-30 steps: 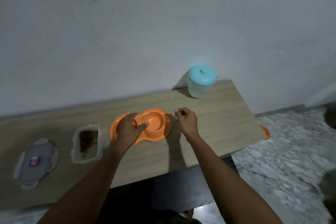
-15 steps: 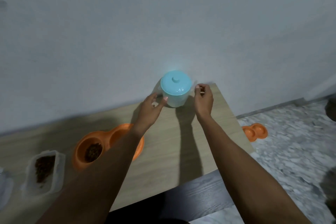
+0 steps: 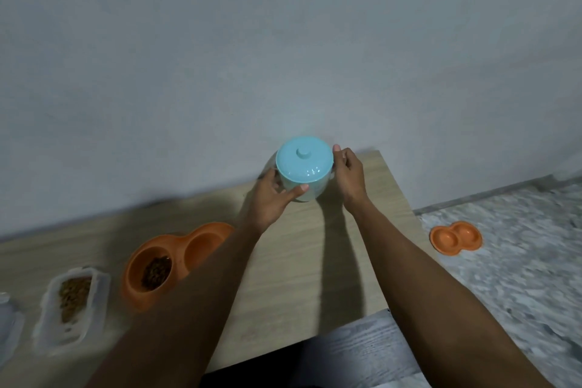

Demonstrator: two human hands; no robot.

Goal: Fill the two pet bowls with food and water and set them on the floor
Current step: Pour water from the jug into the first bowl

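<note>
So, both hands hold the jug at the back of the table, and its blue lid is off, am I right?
Not quite: the head view shows the blue lid on the jug, which the left hand and right hand hold.

The only view comes from a wide-angle camera worn on the person's head, looking forward and down. It faces a grey wall (image 3: 283, 57), with a wooden table (image 3: 299, 261) close below it and floor (image 3: 519, 293) at lower right. Both forearms stretch away from the lens to a jug (image 3: 304, 164) near the centre.
</note>
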